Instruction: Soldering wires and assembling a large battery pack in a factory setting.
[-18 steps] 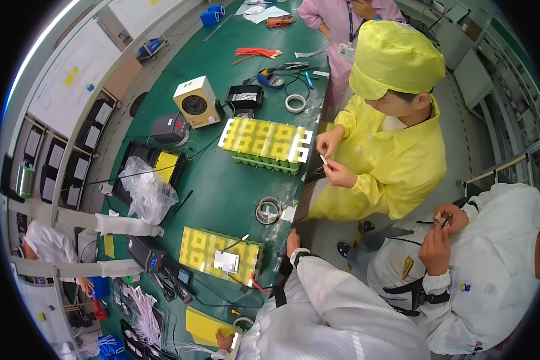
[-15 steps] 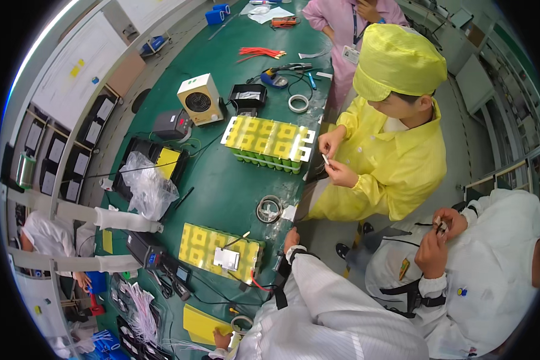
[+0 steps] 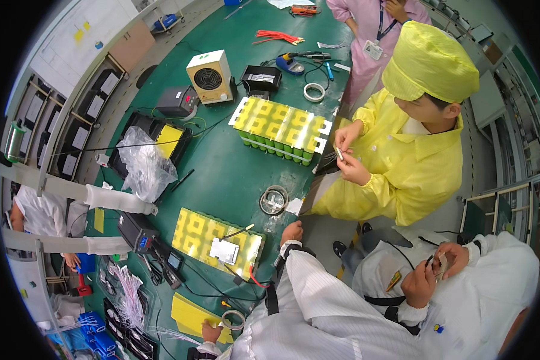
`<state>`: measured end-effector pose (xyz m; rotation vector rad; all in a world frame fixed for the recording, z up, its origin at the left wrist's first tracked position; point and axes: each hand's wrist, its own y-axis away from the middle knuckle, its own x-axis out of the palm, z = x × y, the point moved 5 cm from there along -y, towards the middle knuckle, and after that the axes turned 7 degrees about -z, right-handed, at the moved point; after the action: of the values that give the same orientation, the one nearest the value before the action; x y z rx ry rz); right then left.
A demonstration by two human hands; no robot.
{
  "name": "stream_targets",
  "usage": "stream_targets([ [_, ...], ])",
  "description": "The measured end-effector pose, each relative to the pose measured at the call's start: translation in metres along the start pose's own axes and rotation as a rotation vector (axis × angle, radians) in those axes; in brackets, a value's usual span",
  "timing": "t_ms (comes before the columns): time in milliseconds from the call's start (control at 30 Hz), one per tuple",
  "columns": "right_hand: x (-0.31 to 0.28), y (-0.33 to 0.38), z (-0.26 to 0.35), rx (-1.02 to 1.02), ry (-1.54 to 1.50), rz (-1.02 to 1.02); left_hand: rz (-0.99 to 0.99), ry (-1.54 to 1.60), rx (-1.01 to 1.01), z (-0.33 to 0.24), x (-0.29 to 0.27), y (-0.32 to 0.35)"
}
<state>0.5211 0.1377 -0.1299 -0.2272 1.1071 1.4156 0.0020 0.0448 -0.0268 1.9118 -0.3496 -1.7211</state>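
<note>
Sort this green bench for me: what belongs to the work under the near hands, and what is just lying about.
In hand:
- right hand, at the bench edge by the near yellow battery pack
- left hand, beside the tape roll

Lying about:
- far battery pack
- beige fan box
- clear plastic bag
- red wires

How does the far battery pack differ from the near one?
The far pack has a bare top with white tabs at its edges; the near pack carries a white sheet and wires. Far pack's green cells show along its side; near pack's do not. Both have yellow tops.
</note>
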Motion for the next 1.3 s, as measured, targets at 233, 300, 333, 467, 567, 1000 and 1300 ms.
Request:
stream_targets([
  [233,0.007,-0.005,-0.001,-0.089,0.141,-0.178,-0.025,0.027,-0.028,-0.001,-0.001,0.002],
  [300,0.005,-0.005,-0.002,-0.077,0.155,-0.209,0.009,0.063,-0.086,-0.007,-0.008,0.004],
  [333,0.005,-0.004,-0.003,-0.074,0.165,-0.222,0.011,0.066,-0.09,-0.005,-0.005,0.005],
  [467,0.002,-0.003,-0.004,-0.077,0.205,-0.277,-0.024,0.106,-0.096,0.003,0.0,0.007],
  [567,0.002,0.0,-0.004,-0.081,0.238,-0.292,-0.02,0.119,-0.113,0.008,0.002,0.01],
  [1000,-0.014,0.006,0.011,0.131,0.118,-0.151,-0.347,0.441,0.019,-0.086,-0.096,0.029],
  [1300,-0.004,0.006,0.002,0.124,0.101,-0.178,-0.056,0.718,0.386,-0.299,-0.16,0.067],
])
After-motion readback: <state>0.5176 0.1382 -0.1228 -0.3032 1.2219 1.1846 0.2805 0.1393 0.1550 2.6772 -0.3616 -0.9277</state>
